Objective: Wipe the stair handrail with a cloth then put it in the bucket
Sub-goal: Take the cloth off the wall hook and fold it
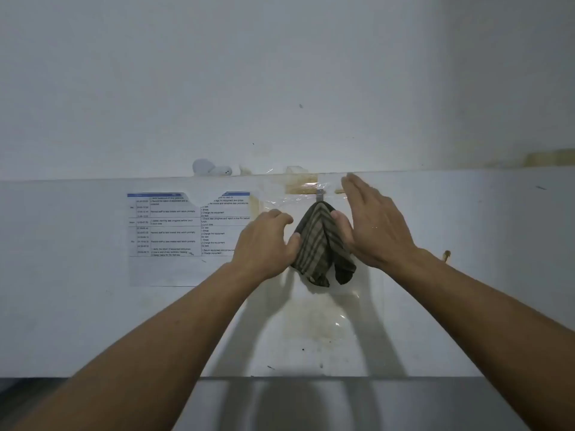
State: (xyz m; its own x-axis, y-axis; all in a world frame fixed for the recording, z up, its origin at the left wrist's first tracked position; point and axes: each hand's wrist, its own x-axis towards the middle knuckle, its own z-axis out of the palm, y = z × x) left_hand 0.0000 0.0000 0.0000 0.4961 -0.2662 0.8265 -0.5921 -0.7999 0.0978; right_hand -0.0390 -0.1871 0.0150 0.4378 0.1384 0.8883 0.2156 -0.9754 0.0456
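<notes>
- My left hand (267, 236) and right hand (370, 219) close in on the striped cloth (320, 244), which hangs from a small hook (320, 194) on the white wall (435, 244).
- Left thumb touches the cloth's left edge; right hand is flat and open, its thumb against the cloth's right edge; neither grips.
- No handrail or bucket in view; wiping and drop-off look still ahead.

cloth (317, 241): olive-brown, dark and pale stripes crossing in a plaid
hook (320, 195), just above the cloth: grey metal
wall (280, 73), behind the cloth: pale grey-white, yellow-brown stains above and below the cloth
printed sheet (186, 225), left of the cloth: white, blue header bar, black text in a ruled table
ledge objects (211, 168), up-left of the cloth: white
</notes>
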